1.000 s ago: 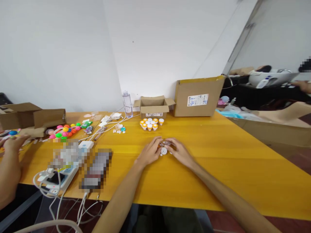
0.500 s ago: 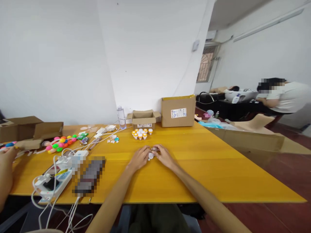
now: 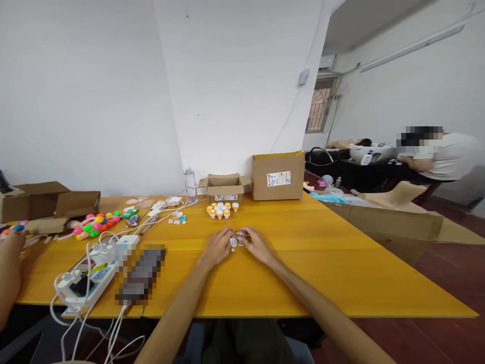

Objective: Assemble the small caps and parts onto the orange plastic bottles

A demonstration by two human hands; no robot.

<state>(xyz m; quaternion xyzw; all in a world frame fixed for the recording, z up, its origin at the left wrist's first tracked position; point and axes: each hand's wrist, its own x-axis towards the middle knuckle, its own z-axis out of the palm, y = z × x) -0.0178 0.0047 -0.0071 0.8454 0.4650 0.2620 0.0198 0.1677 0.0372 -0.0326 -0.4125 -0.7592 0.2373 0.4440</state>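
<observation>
My left hand [image 3: 219, 246] is closed at the fingertips on a small white round part [image 3: 233, 242] just above the yellow table [image 3: 242, 288]. Opposite it, my right hand [image 3: 258, 246] pinches a small clear, shiny piece [image 3: 241, 234] that nearly meets the white part. Fingers cover much of both pieces, so their exact kind is hard to make out. Below them lies a tiny white bit [image 3: 232, 249]. Farther back stands a cluster of white-topped, orange-ringed small pieces [image 3: 220, 211], in front of an open small carton [image 3: 226, 188].
A taller cardboard box [image 3: 278, 177] and a clear bottle [image 3: 190, 184] stand by the wall. On the left are a cabled power strip [image 3: 102, 273], a phone [image 3: 141, 275], colourful balls [image 3: 91, 227] and another person's hand [image 3: 10, 247]. A person in white [image 3: 447, 154] sits at right.
The white round part between my hands has shifted and turned slightly to the left. Both hands stay almost in place; the view has moved a little.
</observation>
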